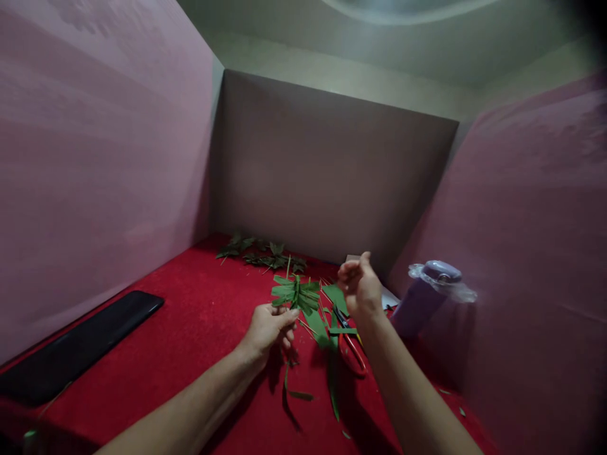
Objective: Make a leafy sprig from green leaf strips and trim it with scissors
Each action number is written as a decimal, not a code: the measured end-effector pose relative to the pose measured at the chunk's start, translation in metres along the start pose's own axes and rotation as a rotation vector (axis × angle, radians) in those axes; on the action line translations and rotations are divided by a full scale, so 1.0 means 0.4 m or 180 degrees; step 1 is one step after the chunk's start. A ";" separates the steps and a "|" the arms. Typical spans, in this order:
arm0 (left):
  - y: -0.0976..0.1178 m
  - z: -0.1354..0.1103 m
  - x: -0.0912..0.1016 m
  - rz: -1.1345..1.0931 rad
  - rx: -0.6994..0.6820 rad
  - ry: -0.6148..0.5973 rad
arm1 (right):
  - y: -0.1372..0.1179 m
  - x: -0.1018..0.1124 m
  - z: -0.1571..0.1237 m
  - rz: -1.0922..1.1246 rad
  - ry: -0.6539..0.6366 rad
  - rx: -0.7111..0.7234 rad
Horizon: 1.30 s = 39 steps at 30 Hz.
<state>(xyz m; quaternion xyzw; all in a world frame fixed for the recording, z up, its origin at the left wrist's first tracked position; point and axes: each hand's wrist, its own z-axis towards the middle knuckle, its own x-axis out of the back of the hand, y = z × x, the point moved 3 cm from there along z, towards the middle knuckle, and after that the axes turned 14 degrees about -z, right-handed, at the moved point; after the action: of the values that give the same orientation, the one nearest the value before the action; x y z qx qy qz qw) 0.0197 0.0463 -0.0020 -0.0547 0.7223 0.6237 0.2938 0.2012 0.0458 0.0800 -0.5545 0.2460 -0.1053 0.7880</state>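
Observation:
My left hand (268, 328) pinches the stem of a small green piece made of folded leaf strips (296, 294), holding it just above the red cloth (203, 328). My right hand (360, 284) is raised to the right of it, fingers curled together; whatever is in them is too small to make out. Below my right hand lie red-handled scissors (349, 346) among loose green leaf strips (327, 335) and thin sticks.
More finished leaf pieces (260, 254) lie at the back by the grey panel. A black phone-like slab (78, 347) rests at the left. A purple bottle with a clear lid (427, 294) stands at the right. Pink panels wall in both sides.

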 end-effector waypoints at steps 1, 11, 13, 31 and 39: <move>-0.001 0.000 -0.001 -0.0036 -0.0002 -0.0012 | 0.035 -0.007 -0.031 -0.0224 -0.0076 -0.0041; 0.014 0.000 -0.003 -0.0371 -0.0081 -0.0029 | 0.193 -0.047 -0.216 -0.1272 -0.1084 -0.0009; 0.021 0.001 -0.002 -0.0411 -0.0106 -0.0021 | 0.197 -0.062 -0.227 -0.1233 -0.1302 -0.0091; 0.018 0.001 0.006 -0.0188 -0.0321 0.0054 | 0.244 -0.071 -0.225 -0.1151 -0.1448 -0.0216; 0.022 -0.005 0.001 -0.0161 -0.0328 0.0038 | 0.232 -0.072 -0.228 -0.1194 -0.1397 -0.0141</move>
<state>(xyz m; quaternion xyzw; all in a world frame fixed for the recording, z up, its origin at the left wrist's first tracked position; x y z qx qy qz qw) 0.0147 0.0464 0.0054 -0.0918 0.6893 0.6521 0.3019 0.1205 0.0173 -0.0222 -0.6169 -0.0351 -0.1213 0.7769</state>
